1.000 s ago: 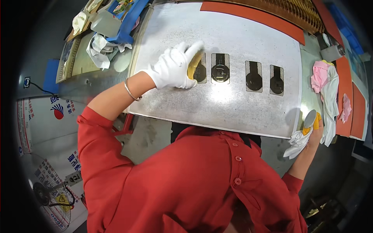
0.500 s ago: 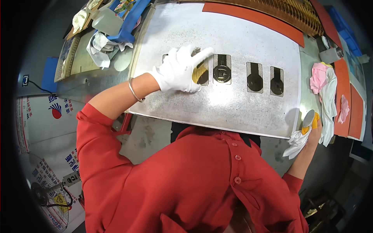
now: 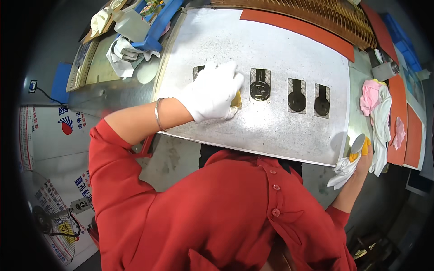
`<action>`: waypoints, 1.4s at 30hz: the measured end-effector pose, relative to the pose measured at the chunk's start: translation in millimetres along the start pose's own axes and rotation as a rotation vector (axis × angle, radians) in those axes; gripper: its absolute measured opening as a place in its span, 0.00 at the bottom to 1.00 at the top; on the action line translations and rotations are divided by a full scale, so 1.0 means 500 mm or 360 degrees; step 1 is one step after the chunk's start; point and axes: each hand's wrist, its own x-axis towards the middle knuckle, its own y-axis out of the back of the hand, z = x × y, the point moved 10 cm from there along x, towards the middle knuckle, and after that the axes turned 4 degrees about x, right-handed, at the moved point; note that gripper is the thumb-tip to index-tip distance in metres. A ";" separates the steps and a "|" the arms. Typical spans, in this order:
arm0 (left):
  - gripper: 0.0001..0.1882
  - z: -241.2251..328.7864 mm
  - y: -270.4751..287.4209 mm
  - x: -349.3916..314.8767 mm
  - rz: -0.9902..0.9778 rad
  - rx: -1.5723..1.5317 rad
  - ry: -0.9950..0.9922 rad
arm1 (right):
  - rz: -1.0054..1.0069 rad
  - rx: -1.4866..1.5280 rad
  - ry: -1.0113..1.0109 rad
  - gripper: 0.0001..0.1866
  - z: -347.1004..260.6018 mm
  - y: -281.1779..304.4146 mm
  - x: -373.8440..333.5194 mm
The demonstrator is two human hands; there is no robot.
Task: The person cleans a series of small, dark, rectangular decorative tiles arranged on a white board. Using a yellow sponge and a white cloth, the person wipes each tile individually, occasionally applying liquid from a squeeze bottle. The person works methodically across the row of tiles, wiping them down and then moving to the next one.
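Note:
My left hand (image 3: 212,92), in a white glove, presses down on the metal plate (image 3: 289,140) with its fingers bent around a small yellowish pad (image 3: 236,100). Only an edge of that pad shows beside the thumb. Beneath the hand, a dark inlaid piece (image 3: 198,71) is mostly hidden. To the right lie black keyhole-shaped inlays in patterned rectangles: one close to the hand (image 3: 260,86), then two more (image 3: 296,96) (image 3: 322,100). At the plate's right corner my right hand (image 3: 365,156), with yellow finger covers, is closed on a white cloth (image 3: 344,170); a grey rounded tool (image 3: 357,143) sticks up beside the fingers.
A blue tray (image 3: 158,27) with a whitish container (image 3: 132,25) and crumpled cloths (image 3: 123,56) stands at the far left. Along the back are an orange strip (image 3: 298,32) and a brown slotted rack (image 3: 307,16). Pink and white cloths (image 3: 371,97) lie right, near a bottle (image 3: 385,71).
My left hand has gone from spread fingers to a bent grip, moving slightly toward me on the plate. The right hand stays at the corner. The whole view has shifted a little.

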 end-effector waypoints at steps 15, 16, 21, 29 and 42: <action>0.50 -0.171 -0.063 -0.083 0.0169 -0.0281 0.0135 | 0.0046 -0.0033 -0.0036 0.13 0.007 0.019 0.010; 0.47 -0.181 -0.071 -0.086 0.0118 -0.0310 0.0245 | 0.0083 -0.0096 -0.0010 0.13 0.002 0.020 0.011; 0.30 -0.116 -0.024 -0.079 0.0038 0.0010 0.0022 | 0.0006 -0.0121 -0.0033 0.14 0.006 0.030 0.011; 0.43 -0.188 -0.068 -0.110 0.0109 -0.0192 0.0523 | 0.0030 -0.0041 0.0003 0.12 0.011 0.032 0.008; 0.30 -0.116 -0.024 -0.099 -0.0010 0.0101 0.0241 | -0.0020 -0.0164 0.0053 0.14 -0.002 0.020 0.013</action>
